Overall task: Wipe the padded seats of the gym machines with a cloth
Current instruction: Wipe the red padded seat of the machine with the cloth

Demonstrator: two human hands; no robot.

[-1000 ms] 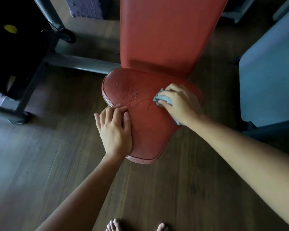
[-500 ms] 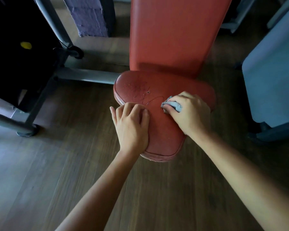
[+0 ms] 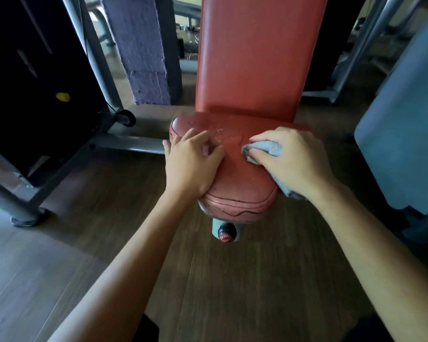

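A worn red padded seat [image 3: 240,183] with cracks near its back sits in the middle of the view, below an upright red backrest [image 3: 255,58]. My left hand [image 3: 190,161] rests on the seat's left side with its fingers curled against the pad, holding nothing. On the seat's right side, my right hand [image 3: 292,161] grips a crumpled light blue cloth [image 3: 265,149] and presses it onto the pad. A tail of the cloth hangs out below that wrist.
A black-and-red adjustment knob [image 3: 226,232] sticks out under the seat's front. A dark weight stack with grey frame tubes [image 3: 101,70] stands at left. A blue padded surface [image 3: 405,132] rises at right. A purple pillar [image 3: 146,50] stands behind, on wooden floor.
The view has tilted up, showing more backrest and the knob. My left hand slid further onto the seat's left side and its fingers curled; my right hand keeps rubbing the cloth on the right side.
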